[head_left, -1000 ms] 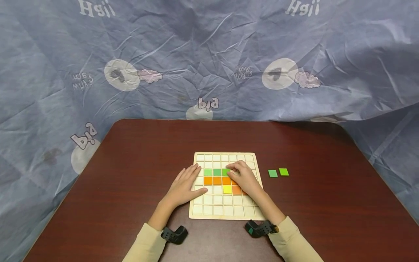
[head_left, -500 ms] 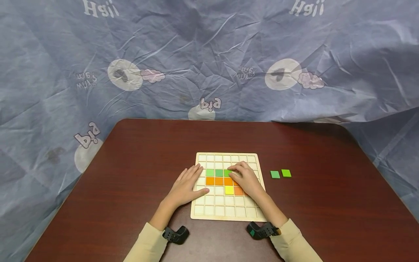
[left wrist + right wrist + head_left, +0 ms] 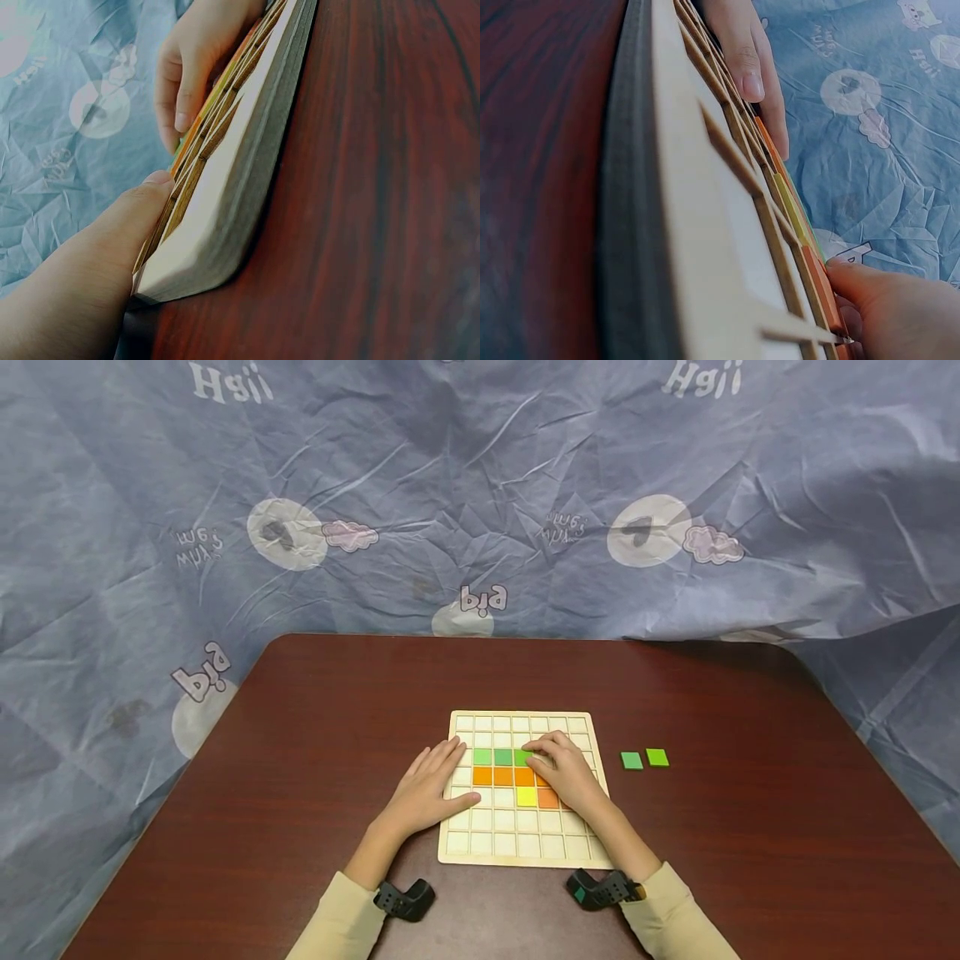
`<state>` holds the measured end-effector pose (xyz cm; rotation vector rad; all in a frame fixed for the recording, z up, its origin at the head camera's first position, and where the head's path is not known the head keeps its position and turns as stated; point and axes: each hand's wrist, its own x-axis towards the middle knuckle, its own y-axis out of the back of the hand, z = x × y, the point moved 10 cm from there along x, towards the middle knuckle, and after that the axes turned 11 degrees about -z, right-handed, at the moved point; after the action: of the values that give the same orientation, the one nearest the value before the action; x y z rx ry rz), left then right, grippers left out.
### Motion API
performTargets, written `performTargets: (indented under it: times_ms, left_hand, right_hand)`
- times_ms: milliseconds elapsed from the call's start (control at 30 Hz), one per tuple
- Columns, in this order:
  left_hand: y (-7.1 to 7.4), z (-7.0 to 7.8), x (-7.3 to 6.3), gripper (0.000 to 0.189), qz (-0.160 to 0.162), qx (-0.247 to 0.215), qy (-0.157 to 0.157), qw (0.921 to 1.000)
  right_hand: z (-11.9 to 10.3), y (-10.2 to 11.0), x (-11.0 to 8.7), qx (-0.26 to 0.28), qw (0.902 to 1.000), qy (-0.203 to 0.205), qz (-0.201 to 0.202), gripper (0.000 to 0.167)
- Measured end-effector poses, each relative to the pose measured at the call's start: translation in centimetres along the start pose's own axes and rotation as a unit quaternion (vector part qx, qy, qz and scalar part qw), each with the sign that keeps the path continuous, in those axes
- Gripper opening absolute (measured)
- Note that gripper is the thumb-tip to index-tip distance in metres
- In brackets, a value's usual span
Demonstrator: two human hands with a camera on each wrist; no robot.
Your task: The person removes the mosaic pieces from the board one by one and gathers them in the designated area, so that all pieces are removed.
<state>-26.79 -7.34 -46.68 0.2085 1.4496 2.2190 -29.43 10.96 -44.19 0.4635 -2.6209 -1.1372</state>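
In the head view a square wooden grid board (image 3: 487, 861) lies on the table. Its cells hold a light green tile (image 3: 482, 757), a darker green tile (image 3: 503, 757), a bright green tile (image 3: 520, 758), a row of orange tiles (image 3: 503, 777) and a yellow tile (image 3: 527, 797). My left hand (image 3: 422, 792) rests spread on the board's left edge, thumb over its cells. My right hand (image 3: 567, 775) has curled thumb and index finger pinching the bright green tile at its right side. The palm hides cells at the board's right, where a reddish-orange tile (image 3: 548, 798) partly shows.
Two loose tiles, one teal green tile (image 3: 632, 761) and one lime green tile (image 3: 657, 757), lie right of the board on the dark red table (image 3: 360, 693). Behind the table hangs a wrinkled blue printed cloth (image 3: 420, 460).
The head view has shifted slightly, so everything sits a little further right in it. Both hands keep their places on the board, and the tiles look unchanged.
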Motion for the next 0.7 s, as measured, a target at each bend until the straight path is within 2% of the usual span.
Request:
performTargets:
  times_ms: [333, 700]
  left_hand:
    - [0.12, 0.23, -0.05, 0.084, 0.008, 0.006, -0.002, 1.0000]
    - [0.12, 0.25, 0.02, 0.083, 0.007, 0.008, 0.001, 0.9999]
  right_hand:
    - [0.29, -0.14, 0.03, 0.007, 0.9994, -0.028, -0.019, 0.021]
    - [0.10, 0.01, 0.09, 0.015, 0.9998, -0.010, -0.012, 0.020]
